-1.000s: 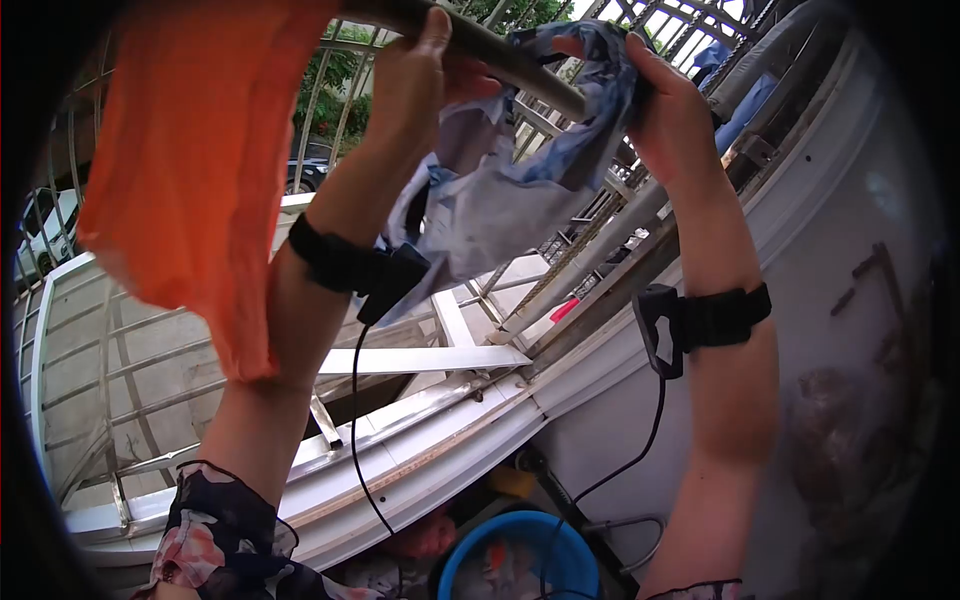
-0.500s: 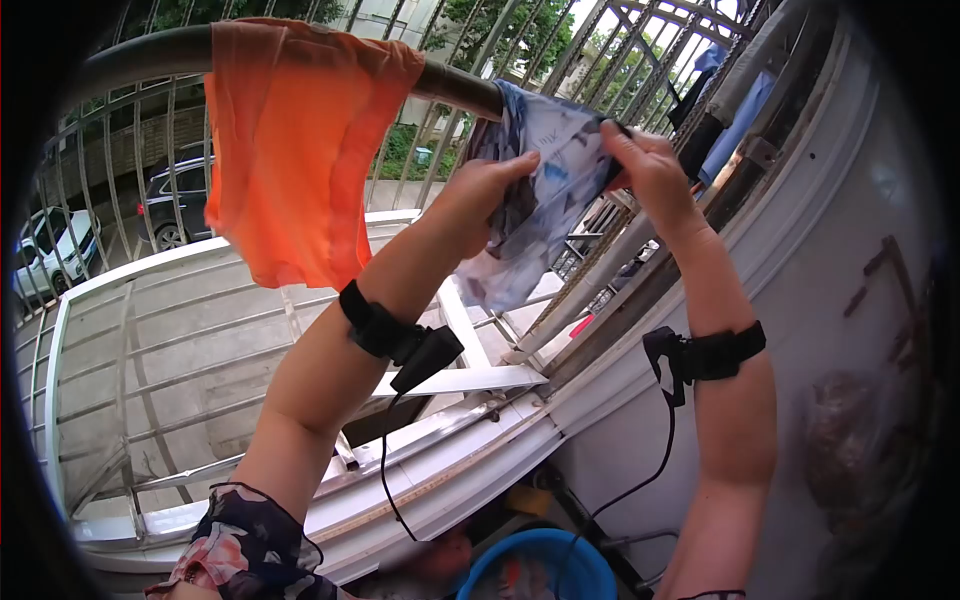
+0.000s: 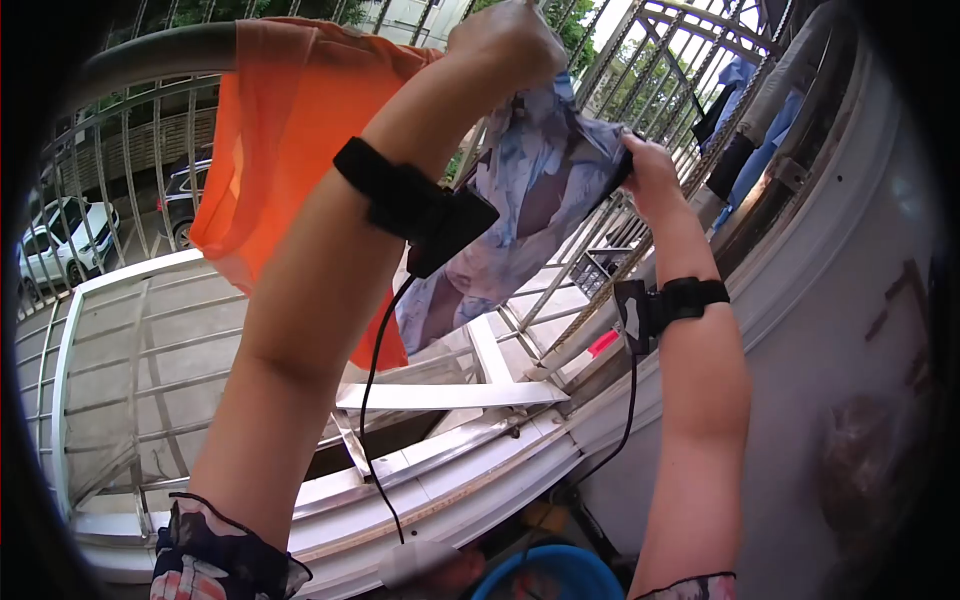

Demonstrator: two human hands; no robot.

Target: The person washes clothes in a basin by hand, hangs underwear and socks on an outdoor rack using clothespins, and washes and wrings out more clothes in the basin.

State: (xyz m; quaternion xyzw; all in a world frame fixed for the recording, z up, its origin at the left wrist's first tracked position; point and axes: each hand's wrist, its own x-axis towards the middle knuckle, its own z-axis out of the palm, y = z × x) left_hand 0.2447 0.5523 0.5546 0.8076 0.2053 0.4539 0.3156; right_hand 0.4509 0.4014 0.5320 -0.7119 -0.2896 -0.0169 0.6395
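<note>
Overhead, patterned cloth (image 3: 540,170) stretched between my two hands, beside orange cloth (image 3: 290,130) draped over the bar (image 3: 150,60).
Left hand (image 3: 508,45) curled tight at the cloth's top, exact grip hidden; right hand (image 3: 652,175) nearly closed, thumb and fingers pinching its dark edge. That edge could slip free if I pull hard, since the pinch looks small, and swing down toward the white frame (image 3: 455,395). My left forearm crosses the orange cloth, so its strap (image 3: 385,190) might snag and drag it.
</note>
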